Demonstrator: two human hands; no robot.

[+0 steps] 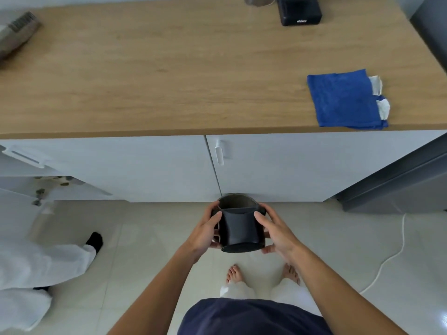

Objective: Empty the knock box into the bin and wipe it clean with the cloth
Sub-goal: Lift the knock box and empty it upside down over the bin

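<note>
The black knock box (239, 228) is held in front of me, low over the tiled floor, tilted so its open top faces the white cabinet. My left hand (205, 232) grips its left side and my right hand (275, 232) grips its right side. A bar crosses the open mouth; the inside looks dark and I cannot tell what is in it. The blue cloth (344, 100) lies folded on the wooden counter (169, 68) at the right, near the front edge. No bin is clearly in view.
A black appliance (300, 10) stands at the counter's back. A brush-like object (19, 32) lies at the far left. Another person in white (36, 262) stands on the left. A grey unit (399, 180) and a white cable (391, 257) are on the right.
</note>
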